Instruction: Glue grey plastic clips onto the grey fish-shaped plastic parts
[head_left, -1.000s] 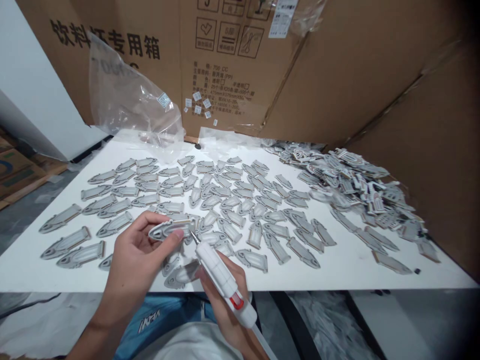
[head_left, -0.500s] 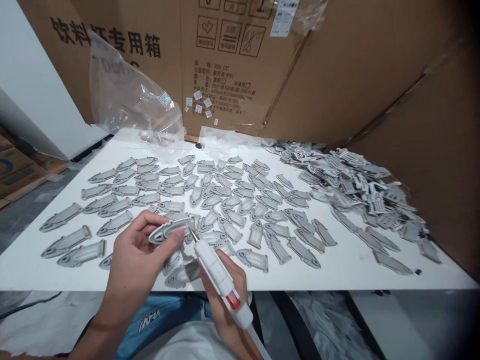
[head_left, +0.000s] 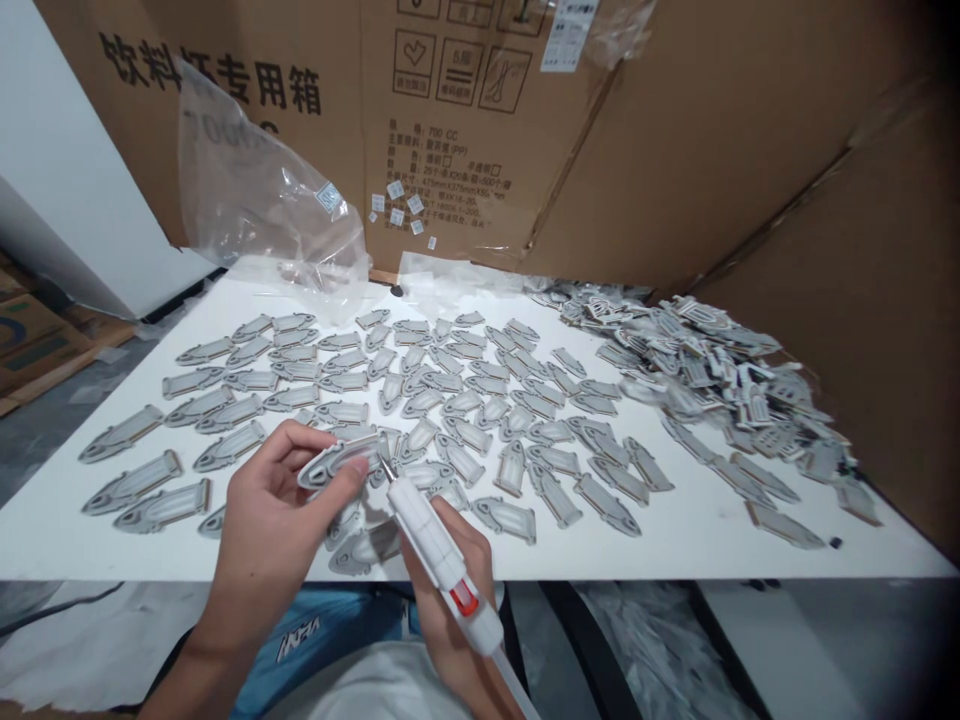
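Observation:
My left hand (head_left: 277, 500) pinches a grey boat-shaped part (head_left: 337, 460) between thumb and fingers, a little above the table. Wrapped round a white pen-like tool (head_left: 431, 535) with a red switch and a trailing cord is my right hand (head_left: 457, 590). The tool's thin metal tip touches or nearly touches the right end of the held part. Many similar flat grey parts (head_left: 512, 468) lie spread over the white table (head_left: 690, 545) around both hands. One of them (head_left: 364, 550) rests at the front edge, just below my left hand.
A heap of similar parts (head_left: 697, 350) covers the table's right rear. Tall cardboard boxes (head_left: 465, 150) stand behind and to the right. A clear plastic bag (head_left: 262, 190) leans at the back left. A small black piece (head_left: 836, 543) lies near the right front edge.

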